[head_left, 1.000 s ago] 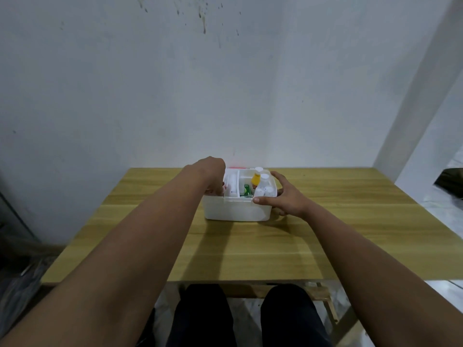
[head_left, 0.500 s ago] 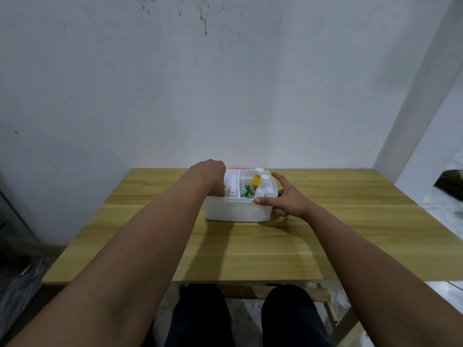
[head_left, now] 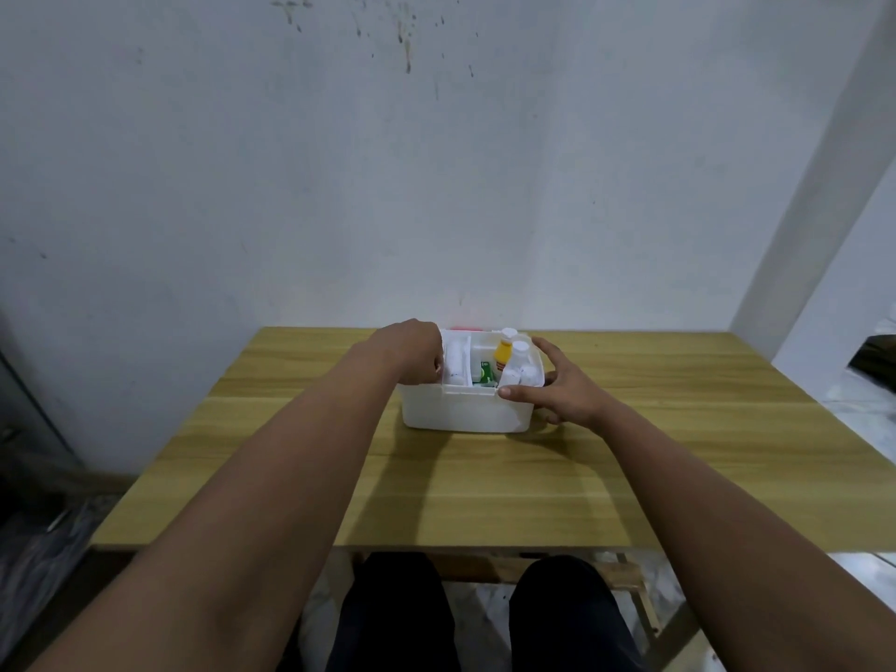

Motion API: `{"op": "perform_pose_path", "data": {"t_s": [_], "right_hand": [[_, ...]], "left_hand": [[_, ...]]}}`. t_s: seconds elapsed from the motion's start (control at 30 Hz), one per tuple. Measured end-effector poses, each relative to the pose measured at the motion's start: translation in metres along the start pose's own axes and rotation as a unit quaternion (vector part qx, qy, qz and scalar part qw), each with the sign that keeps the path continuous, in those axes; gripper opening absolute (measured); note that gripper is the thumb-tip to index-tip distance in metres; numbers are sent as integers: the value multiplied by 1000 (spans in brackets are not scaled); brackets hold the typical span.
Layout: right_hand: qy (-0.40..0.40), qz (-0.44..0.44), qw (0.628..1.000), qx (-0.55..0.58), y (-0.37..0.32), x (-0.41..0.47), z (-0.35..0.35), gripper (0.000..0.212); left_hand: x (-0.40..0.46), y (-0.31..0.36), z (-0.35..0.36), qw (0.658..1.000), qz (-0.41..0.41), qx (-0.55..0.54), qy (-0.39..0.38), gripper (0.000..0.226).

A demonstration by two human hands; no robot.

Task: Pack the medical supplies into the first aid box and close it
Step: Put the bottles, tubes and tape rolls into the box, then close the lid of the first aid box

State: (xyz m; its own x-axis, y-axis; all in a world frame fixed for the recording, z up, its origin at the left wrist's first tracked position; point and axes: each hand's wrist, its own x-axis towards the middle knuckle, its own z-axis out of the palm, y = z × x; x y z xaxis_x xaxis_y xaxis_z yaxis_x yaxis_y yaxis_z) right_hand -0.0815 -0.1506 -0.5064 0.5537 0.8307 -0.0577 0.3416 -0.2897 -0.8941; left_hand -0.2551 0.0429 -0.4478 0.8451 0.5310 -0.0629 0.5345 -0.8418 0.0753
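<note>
A white first aid box [head_left: 460, 412] stands open at the far middle of the wooden table [head_left: 485, 487]. Inside I see a white roll [head_left: 456, 363], a green packet [head_left: 485, 373], a yellow bottle [head_left: 503, 354] and white bottles [head_left: 520, 366]. My left hand [head_left: 412, 354] is curled over the box's left end, with its fingertips hidden inside. My right hand [head_left: 562, 388] grips the box's right side, thumb on the front rim. A strip of red [head_left: 466, 328] shows behind the box.
The table is backed by a white wall, and its near half is bare wood. A white pillar stands at the right. My dark-trousered legs are under the front edge.
My left hand has sunk slightly lower at the box's left end. My right hand has stayed on the right side of the box.
</note>
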Motion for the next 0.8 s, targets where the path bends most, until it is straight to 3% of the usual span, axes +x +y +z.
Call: {"op": "perform_pose_path", "data": {"t_s": [0.07,0.17,0.3,0.37,0.53,0.8], "right_hand": [[8,3,1000,4,0,1,1,113],[40,30,998,34,-6,2,3,89],[95,68,987,110,-13,18,3,79],[104,90,983,123,-15,31,2,64],[102,158,968,166,-14,70,-1,63],[107,181,964,163,-13,116,-4,83]], "left_hand": [[-3,-2,-1,999,3,-50,12,14],[-8,-13,-1,987,-12,-135,88,41],[-2,-29,13,945,-77,-252,192,41],[8,-36,21,918,-129,-333,171,53],[40,-42,29,824,-210,-525,40,76],[81,-55,31,792,-234,-563,25,88]]}}
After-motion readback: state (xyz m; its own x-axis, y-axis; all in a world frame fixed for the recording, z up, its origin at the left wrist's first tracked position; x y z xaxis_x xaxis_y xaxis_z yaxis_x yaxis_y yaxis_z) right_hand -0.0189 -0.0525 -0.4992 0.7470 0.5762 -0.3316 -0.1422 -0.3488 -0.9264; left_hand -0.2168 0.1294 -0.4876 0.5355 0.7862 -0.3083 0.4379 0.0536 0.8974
